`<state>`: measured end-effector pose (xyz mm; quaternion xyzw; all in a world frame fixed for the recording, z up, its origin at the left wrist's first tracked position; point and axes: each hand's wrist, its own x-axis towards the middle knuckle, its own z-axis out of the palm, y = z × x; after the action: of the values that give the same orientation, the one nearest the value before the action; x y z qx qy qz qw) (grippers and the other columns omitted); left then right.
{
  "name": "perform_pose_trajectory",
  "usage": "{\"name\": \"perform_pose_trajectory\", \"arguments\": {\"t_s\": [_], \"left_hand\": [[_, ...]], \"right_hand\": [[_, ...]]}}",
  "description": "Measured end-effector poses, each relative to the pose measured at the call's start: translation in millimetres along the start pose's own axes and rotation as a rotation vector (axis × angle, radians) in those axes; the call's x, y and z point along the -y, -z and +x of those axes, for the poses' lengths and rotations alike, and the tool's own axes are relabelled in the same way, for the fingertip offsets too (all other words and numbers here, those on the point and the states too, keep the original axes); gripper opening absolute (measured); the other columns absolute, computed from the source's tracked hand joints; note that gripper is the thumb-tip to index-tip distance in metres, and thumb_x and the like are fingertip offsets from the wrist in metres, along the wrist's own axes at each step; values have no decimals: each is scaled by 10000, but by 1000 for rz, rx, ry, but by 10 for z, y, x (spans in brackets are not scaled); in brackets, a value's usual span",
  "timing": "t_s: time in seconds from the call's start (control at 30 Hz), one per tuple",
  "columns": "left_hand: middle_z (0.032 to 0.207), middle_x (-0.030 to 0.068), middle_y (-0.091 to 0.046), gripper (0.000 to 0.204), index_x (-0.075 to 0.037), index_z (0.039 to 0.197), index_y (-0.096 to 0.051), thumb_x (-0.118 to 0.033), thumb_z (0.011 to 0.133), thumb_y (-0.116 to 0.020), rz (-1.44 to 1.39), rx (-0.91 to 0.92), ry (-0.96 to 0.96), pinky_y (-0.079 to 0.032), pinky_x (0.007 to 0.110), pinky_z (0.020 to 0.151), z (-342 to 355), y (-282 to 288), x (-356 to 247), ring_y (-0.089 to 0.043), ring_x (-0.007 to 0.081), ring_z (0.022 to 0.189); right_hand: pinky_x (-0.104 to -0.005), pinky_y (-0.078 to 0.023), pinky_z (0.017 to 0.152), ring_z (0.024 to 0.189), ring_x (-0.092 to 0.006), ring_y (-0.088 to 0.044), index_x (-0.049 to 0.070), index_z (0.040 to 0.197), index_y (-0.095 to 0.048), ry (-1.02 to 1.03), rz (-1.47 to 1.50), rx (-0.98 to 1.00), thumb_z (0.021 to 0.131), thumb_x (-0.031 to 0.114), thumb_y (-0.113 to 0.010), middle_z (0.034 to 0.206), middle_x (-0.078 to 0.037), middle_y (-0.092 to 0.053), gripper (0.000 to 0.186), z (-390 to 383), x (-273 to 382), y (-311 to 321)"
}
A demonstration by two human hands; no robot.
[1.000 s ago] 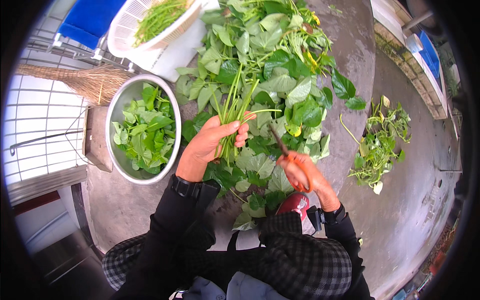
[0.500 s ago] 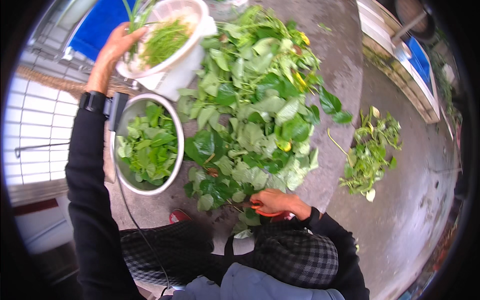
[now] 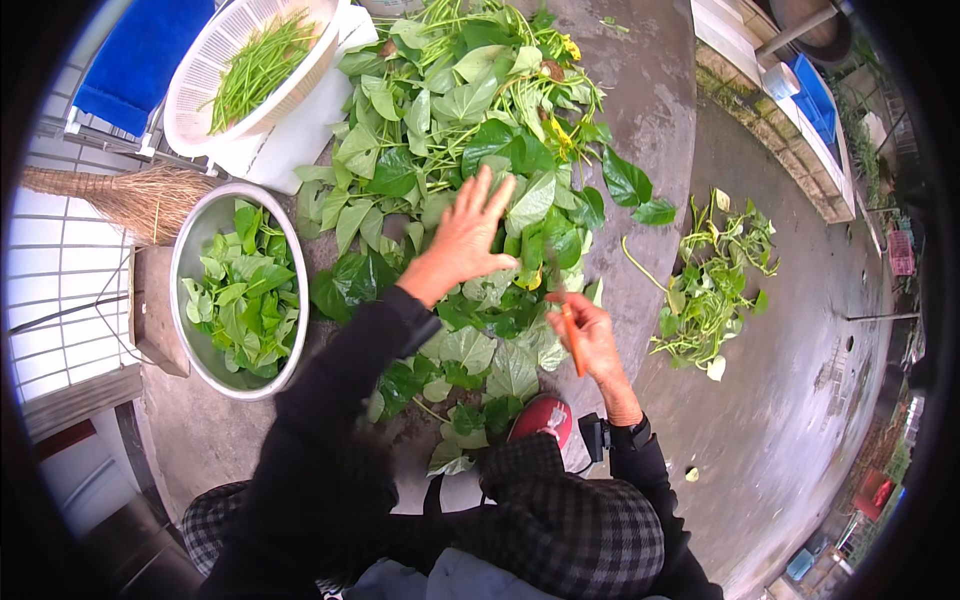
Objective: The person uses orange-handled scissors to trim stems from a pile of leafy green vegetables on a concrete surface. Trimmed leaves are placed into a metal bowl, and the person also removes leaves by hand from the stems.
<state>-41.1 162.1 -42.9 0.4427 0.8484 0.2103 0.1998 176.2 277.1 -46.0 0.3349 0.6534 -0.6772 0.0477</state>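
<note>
Holding its fingers apart, the bare left hand (image 3: 458,243) is over a heap of green leafy stems (image 3: 495,145) on the grey concrete floor (image 3: 660,110); at its four o'clock, the bare right hand (image 3: 598,345) clamps its fingers on orange-handled scissors (image 3: 573,343).

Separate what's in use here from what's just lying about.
In use:
- left hand, spread over the leafy pile
- right hand, holding orange-handled scissors
- probably the metal bowl of leaves and white basket of green stems

Lying about, it seems:
- straw broom
- blue object at upper left
</note>
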Motion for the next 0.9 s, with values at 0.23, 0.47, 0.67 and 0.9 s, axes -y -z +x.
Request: {"name": "perform_pose_trajectory", "arguments": {"t_s": [0.23,0.47,0.67,0.9], "left_hand": [[1087,117,-507,477,-107,1171,-536,33,716,-569,228,234,-133,-432,488,830,-504,-455,-30,-479,321,1041],[1119,158,-565,658,-60,1206,-530,-366,664,-745,-36,850,-140,-449,385,884,-1147,122,73,-546,331,1031],[1271,233,-445,645,-75,1293,-446,-187,717,-712,-21,52,79,-415,393,937,-253,438,111,-484,370,1124],[1449,251,-169,981,-80,1423,-182,-33,633,-762,200,-230,292,-477,441,901,772,-48,147,-357,424,1240]], "right_hand": [[-329,-478,591,644,-195,-612,21,1090,-560,193,-396,-307,825,189,-640,751,-116,-645,323,688,-2,228],[-471,-504,606,673,-382,-623,41,932,-540,235,-916,91,834,211,-522,740,-212,-631,197,518,-158,-684],[-466,-493,618,732,-367,-625,18,1024,-469,252,-881,444,796,174,-569,771,-201,-623,294,74,-274,-1115],[-427,-492,686,849,-346,-617,-32,1283,-382,349,-904,565,791,105,-545,926,-204,-611,536,-139,-200,-968]]}}
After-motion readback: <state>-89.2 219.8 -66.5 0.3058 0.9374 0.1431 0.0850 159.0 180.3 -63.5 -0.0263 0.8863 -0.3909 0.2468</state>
